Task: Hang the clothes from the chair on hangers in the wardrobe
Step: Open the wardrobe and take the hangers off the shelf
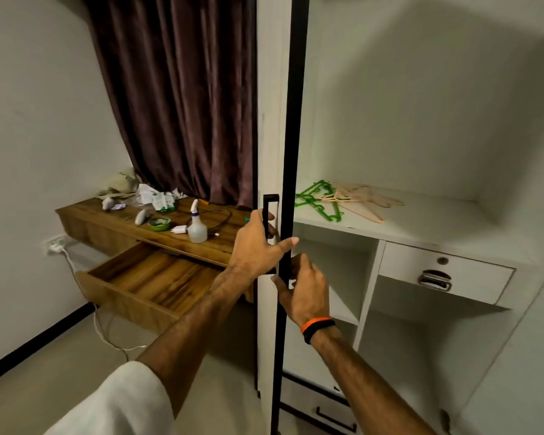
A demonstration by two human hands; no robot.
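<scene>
Left hand: my left hand (254,243) curled round the black handle (268,215) of the door (272,136), thumb stretched to its dark edge.
Right hand: my right hand (305,287) sat just below, fingers bent onto that same edge, pinching it; how firmly, I could not tell.
Door: it stood edge-on to me, between the desk (145,227) on the left and the open wardrobe (421,120) on the right.
Hangers: green and pale hangers (336,200) lay in a loose heap on the far shelf (421,227), none on a rail.
Clothes: neither the clothes nor the chair were in view.
Progress: I judged the task barely begun; only the wardrobe was open, and every garment was left to fetch, put on a hanger and hang.
</scene>
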